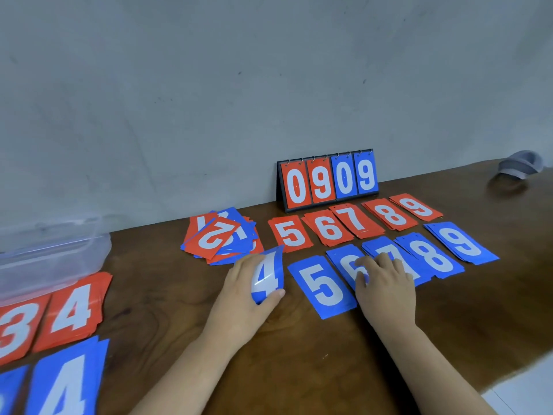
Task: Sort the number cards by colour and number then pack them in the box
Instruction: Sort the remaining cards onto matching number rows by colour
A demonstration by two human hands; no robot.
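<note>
My left hand (244,290) grips a bent blue 4 card (267,277) just above the table. My right hand (386,287) rests with its fingers on the blue 6 pile (344,259) and the blue 7 pile (380,250). A blue 5 pile (321,286) lies between my hands. Blue 8 (431,259) and blue 9 (462,242) piles continue the row to the right. Behind them lie red 5 (290,233), 6 (329,227), 7 (356,220), 8 (390,214) and 9 (416,206) piles. An unsorted mixed heap (221,236) lies at the left of the rows.
A clear plastic box (51,253) stands at the far left. In front of it lie red 3 (15,330), red 4 (73,310) and blue 4 (67,381) piles. A flip scoreboard (327,179) showing 0909 stands against the wall. A grey object (520,164) sits at the far right.
</note>
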